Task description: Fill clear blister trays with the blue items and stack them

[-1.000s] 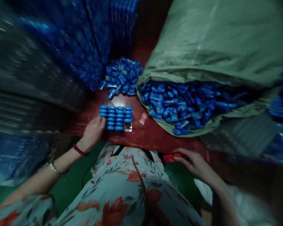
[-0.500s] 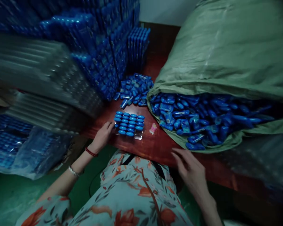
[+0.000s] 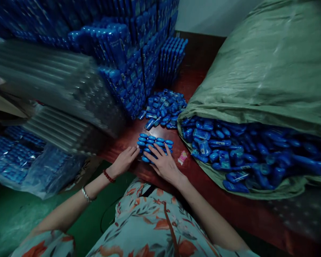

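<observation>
A small clear tray (image 3: 156,141) filled with rows of blue oval pieces lies on the red-brown table (image 3: 200,185) in front of me. My left hand (image 3: 124,160) rests against the tray's left edge, fingers loosely extended. My right hand (image 3: 163,162) lies flat over the tray's near right part, fingers spread on the blue pieces. Neither hand holds anything.
A big green sack (image 3: 259,92) lies open at right, spilling blue wrapped pieces (image 3: 230,150). A loose heap of blue pieces (image 3: 164,107) sits behind the tray. Stacks of filled blue trays (image 3: 128,53) and clear empty trays (image 3: 56,89) stand at left. A small pink wrapper (image 3: 182,157) lies beside the tray.
My right hand moved from the table's near edge, where it touched a red object, up and left onto the tray. The camera view tilted up and shifted. My left hand stayed by the tray.
</observation>
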`<state>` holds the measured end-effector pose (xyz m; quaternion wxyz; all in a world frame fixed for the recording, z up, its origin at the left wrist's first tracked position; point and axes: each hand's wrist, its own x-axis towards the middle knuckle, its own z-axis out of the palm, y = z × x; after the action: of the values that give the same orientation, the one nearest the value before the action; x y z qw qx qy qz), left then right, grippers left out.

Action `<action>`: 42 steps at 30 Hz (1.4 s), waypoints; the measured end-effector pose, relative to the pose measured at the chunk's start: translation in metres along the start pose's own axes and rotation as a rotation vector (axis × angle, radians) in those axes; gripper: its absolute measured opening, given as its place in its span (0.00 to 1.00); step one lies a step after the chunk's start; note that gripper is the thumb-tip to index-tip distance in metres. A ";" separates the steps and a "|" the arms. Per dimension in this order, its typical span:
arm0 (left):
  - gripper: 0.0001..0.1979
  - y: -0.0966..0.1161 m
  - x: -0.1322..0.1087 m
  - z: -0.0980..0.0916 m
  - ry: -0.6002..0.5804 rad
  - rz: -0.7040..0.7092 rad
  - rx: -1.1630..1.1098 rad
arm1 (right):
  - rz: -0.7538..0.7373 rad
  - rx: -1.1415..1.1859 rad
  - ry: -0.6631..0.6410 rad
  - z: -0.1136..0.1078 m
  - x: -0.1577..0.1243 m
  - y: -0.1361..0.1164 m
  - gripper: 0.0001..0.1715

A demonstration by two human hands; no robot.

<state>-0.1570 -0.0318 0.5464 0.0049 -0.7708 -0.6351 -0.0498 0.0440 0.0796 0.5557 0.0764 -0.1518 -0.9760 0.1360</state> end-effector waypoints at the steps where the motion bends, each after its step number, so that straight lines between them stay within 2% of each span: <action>1: 0.21 -0.001 0.003 -0.003 -0.049 0.021 0.016 | 0.000 0.004 -0.002 -0.001 -0.001 0.000 0.26; 7: 0.14 -0.005 0.023 -0.014 -0.236 0.219 0.101 | -0.009 0.019 -0.007 -0.002 0.001 -0.001 0.29; 12: 0.10 -0.008 0.036 -0.020 -0.280 0.268 0.100 | -0.009 0.036 0.000 -0.003 0.001 -0.006 0.25; 14: 0.10 -0.011 0.034 -0.026 -0.237 0.249 0.082 | -0.041 0.063 0.028 -0.010 0.003 -0.001 0.24; 16: 0.12 -0.017 0.032 -0.032 -0.145 0.221 0.051 | -0.063 0.079 0.081 -0.021 0.011 0.014 0.21; 19: 0.14 -0.030 0.043 -0.039 0.060 0.098 -0.056 | 0.047 -0.025 0.148 -0.039 0.042 0.051 0.21; 21: 0.14 -0.039 0.066 -0.038 0.159 -0.089 -0.180 | 0.163 -0.189 0.122 -0.045 0.072 0.078 0.21; 22: 0.14 -0.044 0.082 -0.035 0.160 -0.198 -0.244 | 0.190 -0.271 0.083 -0.046 0.089 0.089 0.20; 23: 0.14 -0.048 0.100 -0.031 0.126 -0.301 -0.295 | 0.173 -0.334 0.029 -0.045 0.105 0.098 0.19; 24: 0.13 -0.052 0.119 -0.026 0.017 -0.359 -0.322 | 0.132 -0.373 -0.017 -0.043 0.119 0.104 0.18; 25: 0.13 -0.056 0.137 -0.020 -0.087 -0.404 -0.323 | 0.085 -0.394 -0.053 -0.040 0.132 0.108 0.17; 27: 0.20 -0.060 0.167 -0.010 -0.164 -0.426 -0.315 | 0.007 -0.398 -0.091 -0.036 0.148 0.112 0.16; 30: 0.29 -0.063 0.189 0.000 -0.183 -0.405 -0.331 | -0.013 -0.395 -0.087 -0.037 0.146 0.110 0.17; 33: 0.29 -0.066 0.177 0.001 -0.169 -0.366 -0.377 | 0.074 -0.264 0.091 -0.051 0.110 0.102 0.17; 34: 0.26 -0.067 0.166 -0.001 -0.118 -0.358 -0.412 | 0.126 -0.160 0.175 -0.058 0.092 0.098 0.15; 36: 0.18 -0.064 0.134 -0.009 0.087 -0.374 -0.525 | 0.255 0.128 0.280 -0.071 0.048 0.088 0.15; 38: 0.14 -0.053 0.092 -0.019 0.372 -0.429 -0.663 | 0.318 0.397 0.168 -0.080 0.001 0.075 0.16; 39: 0.13 -0.045 0.069 -0.024 0.466 -0.460 -0.701 | 0.360 0.489 0.114 -0.082 -0.021 0.068 0.18; 40: 0.13 -0.036 0.046 -0.029 0.535 -0.481 -0.716 | 0.398 0.553 0.070 -0.083 -0.040 0.061 0.19; 42: 0.10 -0.016 0.008 -0.035 0.599 -0.531 -0.695 | 0.462 0.579 0.007 -0.079 -0.068 0.047 0.19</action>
<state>-0.1737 -0.0238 0.5815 -0.0823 -0.4917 -0.7252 -0.4750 0.1364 0.1206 0.6102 0.0871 -0.3405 -0.8369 0.4195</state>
